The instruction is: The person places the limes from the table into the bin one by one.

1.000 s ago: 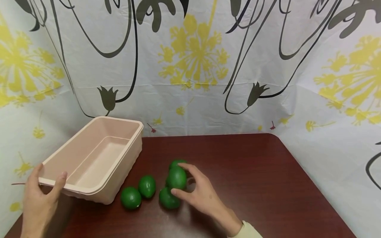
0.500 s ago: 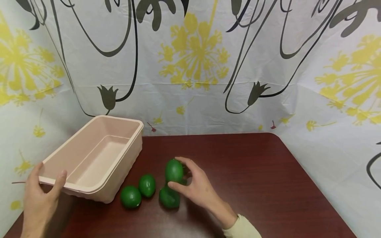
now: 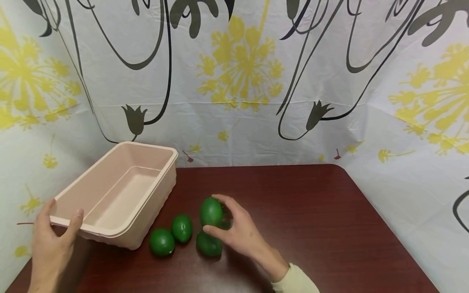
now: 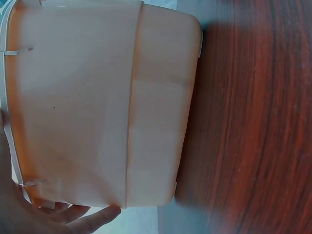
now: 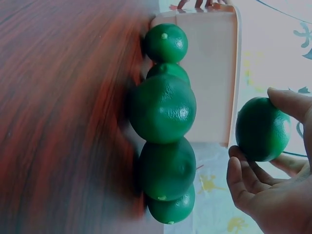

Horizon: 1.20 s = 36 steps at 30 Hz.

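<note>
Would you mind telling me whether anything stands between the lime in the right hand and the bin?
One lime and another lime lie on the table between them, then the side wall of the bin. The held lime is higher than both limes, so they probably won't block it.

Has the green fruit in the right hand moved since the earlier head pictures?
Yes. In the head view, the green fruit held by the right hand has moved left and slightly up, judged against the far right corner of the table.
</note>
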Tool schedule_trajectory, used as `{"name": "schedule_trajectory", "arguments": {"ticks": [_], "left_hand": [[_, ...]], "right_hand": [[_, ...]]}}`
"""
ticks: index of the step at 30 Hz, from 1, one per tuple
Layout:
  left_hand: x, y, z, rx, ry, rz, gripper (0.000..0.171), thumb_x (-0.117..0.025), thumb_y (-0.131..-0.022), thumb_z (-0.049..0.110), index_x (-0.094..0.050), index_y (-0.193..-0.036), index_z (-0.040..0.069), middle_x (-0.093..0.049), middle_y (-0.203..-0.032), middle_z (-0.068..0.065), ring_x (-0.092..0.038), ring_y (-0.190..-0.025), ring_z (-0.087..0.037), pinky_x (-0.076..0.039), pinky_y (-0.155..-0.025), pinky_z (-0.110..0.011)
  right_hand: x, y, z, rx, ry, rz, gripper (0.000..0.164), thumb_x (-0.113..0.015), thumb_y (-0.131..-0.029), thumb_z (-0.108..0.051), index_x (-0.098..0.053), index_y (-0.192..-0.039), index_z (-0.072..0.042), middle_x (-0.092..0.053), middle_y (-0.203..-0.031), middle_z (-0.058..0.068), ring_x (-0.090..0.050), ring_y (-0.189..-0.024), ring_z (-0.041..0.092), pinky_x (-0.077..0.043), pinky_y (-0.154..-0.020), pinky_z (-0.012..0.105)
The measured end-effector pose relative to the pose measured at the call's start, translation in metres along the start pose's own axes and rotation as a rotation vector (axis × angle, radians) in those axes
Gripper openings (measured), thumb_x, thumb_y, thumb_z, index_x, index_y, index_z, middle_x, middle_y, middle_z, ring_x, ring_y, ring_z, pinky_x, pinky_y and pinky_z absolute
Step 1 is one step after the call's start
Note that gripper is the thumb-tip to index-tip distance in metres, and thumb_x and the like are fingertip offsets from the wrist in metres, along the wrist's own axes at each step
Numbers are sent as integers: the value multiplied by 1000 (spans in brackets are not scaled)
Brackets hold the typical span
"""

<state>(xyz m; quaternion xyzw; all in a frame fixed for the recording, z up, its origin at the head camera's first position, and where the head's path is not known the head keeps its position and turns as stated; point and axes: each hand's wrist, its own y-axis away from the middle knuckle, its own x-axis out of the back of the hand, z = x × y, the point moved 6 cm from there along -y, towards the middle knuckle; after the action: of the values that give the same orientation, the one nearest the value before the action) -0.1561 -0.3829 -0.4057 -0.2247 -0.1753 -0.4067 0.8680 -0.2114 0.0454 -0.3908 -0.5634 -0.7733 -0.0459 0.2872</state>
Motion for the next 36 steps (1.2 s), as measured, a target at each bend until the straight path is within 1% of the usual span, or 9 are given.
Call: {"name": "schedule_trajectory", "arguments": {"ticks": [7, 12, 16, 20, 24, 28, 33, 36], "left_hand": [[-1, 0, -3, 7, -5, 0, 83, -60, -98, 33, -20, -168, 14, -19, -173, -21, -14, -163, -35, -6, -133, -36], [-2, 0, -5, 7, -2, 2, 83, -61, -98, 34, -21, -167, 16, -20, -173, -20, -15, -163, -34, -7, -132, -35], [-3, -1, -7, 11, 0, 1, 84, -62, -97, 34, -20, -168, 16, -20, -173, -20, -15, -163, -34, -6, -132, -35], [-3, 0, -6, 19, -1, 7, 83, -62, -97, 35, -21, -168, 18, -20, -173, -19, -15, -163, -33, -6, -132, -34], [-2, 0, -4, 29, -6, 9, 83, -61, -97, 36, -20, -168, 18, -20, -174, -18, -14, -163, -32, -6, -132, -34], [-1, 0, -2, 27, -6, 13, 82, -60, -98, 34, -21, -167, 17, -20, -173, -20, -15, -163, -34, -7, -132, -34], [-1, 1, -2, 24, -9, 19, 81, -60, -98, 33, -22, -167, 16, -21, -172, -21, -16, -162, -35, -7, -131, -33], [-2, 0, -1, 25, -14, 17, 81, -59, -98, 34, -21, -167, 16, -21, -172, -22, -16, -162, -36, -8, -132, -34]], "right_hand": [[-9, -3, -1, 18, -17, -11, 72, -86, -84, -37, -53, -148, -31, -65, -132, -12, -66, -108, 14, -57, -93, 31], [-12, -5, 1, 18, -46, -11, 72, -85, -84, -38, -53, -148, -31, -64, -133, -12, -66, -109, 16, -58, -95, 36], [-15, -6, 0, 10, -45, -9, 72, -85, -84, -38, -53, -148, -31, -64, -135, -11, -66, -110, 14, -57, -94, 34], [-19, -9, -2, 2, -52, -16, 73, -85, -85, -39, -52, -149, -29, -63, -137, -10, -66, -111, 16, -56, -95, 31], [-23, -12, -6, -8, -73, -29, 74, -84, -85, -40, -51, -150, -29, -62, -137, -9, -66, -113, 18, -56, -95, 31], [-27, -14, -9, -7, -83, -27, 74, -84, -85, -40, -51, -150, -29, -62, -138, -9, -66, -111, 18, -56, -94, 30], [-30, -15, -11, -4, -98, -24, 74, -84, -85, -40, -51, -150, -29, -63, -137, -8, -66, -110, 17, -56, -94, 32], [-32, -15, -11, -1, -103, -25, 74, -85, -85, -39, -51, -151, -29, -64, -136, -7, -66, -110, 18, -57, -95, 33]]}}
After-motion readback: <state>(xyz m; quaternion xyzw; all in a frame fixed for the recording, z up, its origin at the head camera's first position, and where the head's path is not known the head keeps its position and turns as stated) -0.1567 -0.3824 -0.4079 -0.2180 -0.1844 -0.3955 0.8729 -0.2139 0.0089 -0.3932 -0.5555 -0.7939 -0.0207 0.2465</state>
